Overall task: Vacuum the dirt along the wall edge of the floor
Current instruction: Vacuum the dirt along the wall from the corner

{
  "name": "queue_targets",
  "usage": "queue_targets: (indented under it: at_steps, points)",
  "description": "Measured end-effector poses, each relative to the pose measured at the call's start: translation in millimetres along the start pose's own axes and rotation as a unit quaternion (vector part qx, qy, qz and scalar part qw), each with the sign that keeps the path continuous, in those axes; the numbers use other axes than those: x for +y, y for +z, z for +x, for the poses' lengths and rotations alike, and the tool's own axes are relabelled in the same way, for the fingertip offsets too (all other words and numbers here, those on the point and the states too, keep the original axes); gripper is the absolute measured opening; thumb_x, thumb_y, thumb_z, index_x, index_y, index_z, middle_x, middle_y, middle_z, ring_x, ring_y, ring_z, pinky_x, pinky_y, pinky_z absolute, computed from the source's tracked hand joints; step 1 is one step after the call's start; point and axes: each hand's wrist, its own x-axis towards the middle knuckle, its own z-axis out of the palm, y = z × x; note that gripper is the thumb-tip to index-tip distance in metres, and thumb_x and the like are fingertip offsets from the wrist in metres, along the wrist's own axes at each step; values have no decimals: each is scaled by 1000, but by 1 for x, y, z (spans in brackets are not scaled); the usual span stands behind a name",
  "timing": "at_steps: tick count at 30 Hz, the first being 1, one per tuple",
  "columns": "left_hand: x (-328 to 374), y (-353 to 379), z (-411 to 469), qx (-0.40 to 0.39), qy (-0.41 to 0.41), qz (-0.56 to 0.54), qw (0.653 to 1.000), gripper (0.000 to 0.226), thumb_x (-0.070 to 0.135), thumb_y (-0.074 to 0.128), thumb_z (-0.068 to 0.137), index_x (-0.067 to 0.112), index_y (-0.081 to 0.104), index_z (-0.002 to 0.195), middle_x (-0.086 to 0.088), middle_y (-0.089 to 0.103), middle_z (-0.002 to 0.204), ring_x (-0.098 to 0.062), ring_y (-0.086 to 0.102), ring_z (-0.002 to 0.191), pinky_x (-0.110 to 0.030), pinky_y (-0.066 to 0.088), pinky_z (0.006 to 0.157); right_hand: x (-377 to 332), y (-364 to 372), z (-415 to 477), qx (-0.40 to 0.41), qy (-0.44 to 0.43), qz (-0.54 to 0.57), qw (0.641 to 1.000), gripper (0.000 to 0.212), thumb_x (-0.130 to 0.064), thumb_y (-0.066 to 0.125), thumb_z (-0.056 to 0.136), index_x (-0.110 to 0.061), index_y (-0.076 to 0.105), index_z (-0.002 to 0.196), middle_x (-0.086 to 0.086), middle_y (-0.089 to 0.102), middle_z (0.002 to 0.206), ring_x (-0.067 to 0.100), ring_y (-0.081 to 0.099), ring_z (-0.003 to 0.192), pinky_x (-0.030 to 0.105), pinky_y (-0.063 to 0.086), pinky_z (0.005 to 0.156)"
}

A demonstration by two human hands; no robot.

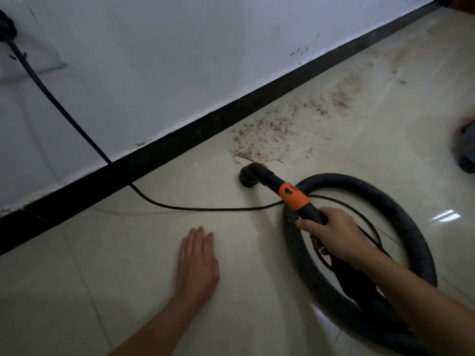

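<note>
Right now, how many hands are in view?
2. The left hand is open over the floor tiles; the right hand grips the vacuum wand behind its orange collar.

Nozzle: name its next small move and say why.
Probably push the nozzle forward into the dirt: it sits just short of the near edge of the pile, which runs on along the baseboard, and the right hand grips the wand.
</note>
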Motion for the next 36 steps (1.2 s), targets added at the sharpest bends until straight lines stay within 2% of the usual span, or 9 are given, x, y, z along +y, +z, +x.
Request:
queue_targets:
  at_steps: [2,5,8,11,15,21,29,32,36]
  points:
    - [15,0,23,6,44,-42,998,45,13,44,80,-3,67,116,-26,61,125,-42,58,118,-55,44,100,22,-14,-6,43,19,40,998,26,-36,73,84,-12,64,83,5,61,56,20,57,42,31,48,42]
    - [37,-2,68,-9,0,-106,994,43,7,55,88,-1,56,131,-23,49,141,-38,43,134,-45,31,113,39,-28,-1,74,52,117,989,29,-32,69,89,-4,61,89,6,55,55,23,52,42,32,44,42]
    - [37,6,115,-12,-40,-52,998,49,18,45,97,2,41,143,-18,34,153,-32,25,143,-39,15,118,33,-27,16,80,71,161,981,30,-30,66,91,-1,60,94,5,53,55,21,50,43,31,42,40]
    - [18,11,157,-7,-112,-2,994,49,21,40,99,-2,37,142,-21,31,152,-36,23,142,-41,15,119,23,-11,28,31,61,180,981,28,-31,67,90,-5,57,86,1,51,52,21,49,42,31,41,40]
    - [2,19,189,-13,-220,3,976,49,23,39,100,-7,35,139,-25,27,152,-38,19,143,-44,13,118,13,8,41,43,50,161,985,30,-34,68,88,-6,57,85,5,54,54,23,52,43,35,45,43]
    - [13,37,205,-10,-274,-8,962,55,21,39,97,-9,30,143,-29,23,154,-45,16,143,-52,7,118,5,27,45,11,40,131,990,29,-45,71,81,-22,56,75,1,55,50,18,52,39,30,42,40]
    - [16,37,209,-36,-285,-9,958,59,23,37,95,-8,29,145,-31,23,154,-47,16,143,-54,8,117,-16,32,54,-15,32,51,998,28,-53,69,75,-28,58,77,-1,58,57,11,53,47,32,43,48]
    - [16,36,211,-54,-292,-5,955,60,24,36,95,-6,28,146,-30,21,155,-46,15,144,-54,7,118,-23,30,67,28,38,4,999,33,-53,69,75,-23,57,73,-2,59,60,6,50,48,36,44,51]
    - [16,37,212,-54,-294,-5,954,60,22,38,94,-7,30,146,-30,22,155,-47,15,144,-55,7,117,-39,37,88,43,19,-12,999,35,-54,68,77,-24,51,70,-6,56,58,6,50,49,24,38,48]
